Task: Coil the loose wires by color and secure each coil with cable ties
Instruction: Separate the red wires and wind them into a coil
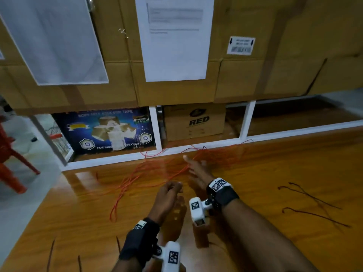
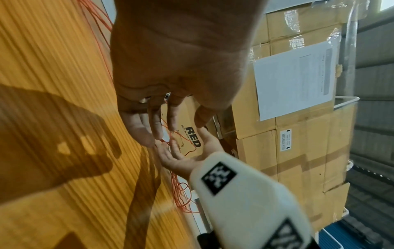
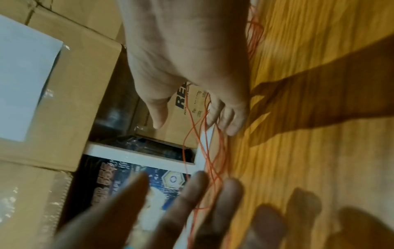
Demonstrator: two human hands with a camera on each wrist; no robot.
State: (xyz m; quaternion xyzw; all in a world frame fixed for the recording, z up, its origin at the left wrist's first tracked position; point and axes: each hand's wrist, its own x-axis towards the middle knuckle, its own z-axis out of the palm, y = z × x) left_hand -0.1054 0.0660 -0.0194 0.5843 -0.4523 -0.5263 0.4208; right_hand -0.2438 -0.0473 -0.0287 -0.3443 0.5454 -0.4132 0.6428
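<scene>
Wood floor, orange wire (image 1: 157,173) tangled mid-frame: thin, limp, snag-prone, so I'd grab bunched strands; my right hand (image 1: 196,171) spread wide on it, left hand (image 1: 169,195) loosely curled, holding unclear.

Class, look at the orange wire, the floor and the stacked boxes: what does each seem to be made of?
Orange wire: thin, limp strands, probably plastic-sheathed; the core is hidden.
Floor: glossy wood-grain boards, wood or laminate, reflections showing.
Stacked boxes: matt brown cardboard with taped seams.
</scene>
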